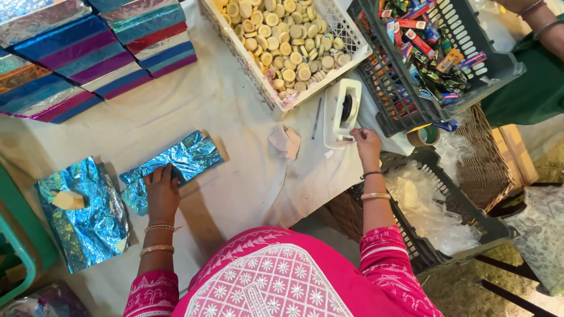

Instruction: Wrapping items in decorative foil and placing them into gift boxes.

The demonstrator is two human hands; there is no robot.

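Note:
My left hand [161, 191] presses flat on a box wrapped in shiny blue foil [176, 164] that lies on the white cloth of the table. My right hand [367, 145] reaches to the white tape dispenser [342, 111] and pinches at its lower end with fingers closed; the tape itself is too small to make out. Loose sheets of the same blue foil [82, 211] lie to the left of the box, with a small tan piece [69, 200] resting on them.
Stacks of foil-wrapped boxes [88, 53] fill the far left. A white crate of round yellow pieces [288, 41] and a dark crate of small colourful packets [423, 47] stand at the back. A tape roll [424, 136], a dark crate with clear plastic [435, 205] and another person's arm [543, 23] are on the right.

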